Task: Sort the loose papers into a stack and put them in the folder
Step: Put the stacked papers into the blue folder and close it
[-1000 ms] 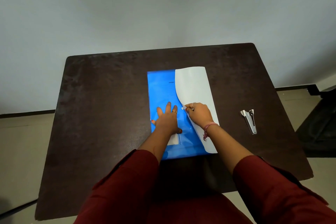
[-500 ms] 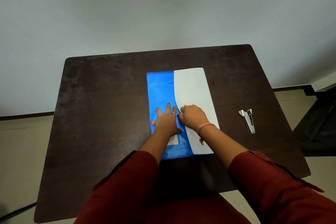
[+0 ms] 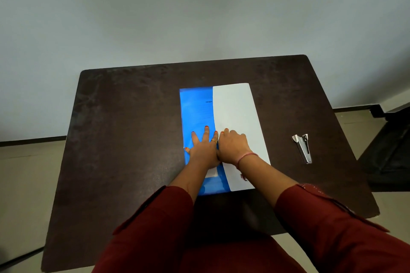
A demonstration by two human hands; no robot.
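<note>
Blue plastic, translucent, makes up the folder [image 3: 196,113], which lies flat near the middle of the dark table [image 3: 124,139] with its long side running away from the person. Faint print shows through its far half, so sheets lie under the cover there. The left hand [image 3: 204,150] rests palm down on the folder's near half, fingers straight and slightly spread, flat against the plastic and gripping nothing; a ring sits on one finger (the nails are painted orange). Just beside it, touching along the inner edge, the right hand [image 3: 233,146] lies on the white paper [image 3: 235,113], its fingers bent at the knuckles with the tips down at the paper's left edge, right where that edge meets the blue. Whether those tips pinch the edge or only press on it cannot be told from this angle. The paper covers the right part of the folder, from far end to near end, its left edge running in a gentle curve beneath the right fingertips; its right edge reaches past the wrist, where a thin pink band circles the arm. A small pale patch shows on the folder just nearer than the left palm, partly hidden by the wrist. Both forearms come in from dark red sleeves [image 3: 332,228] at the bottom. A metal stapler [image 3: 302,147] lies on the table, well apart to the right of the paper.
</note>
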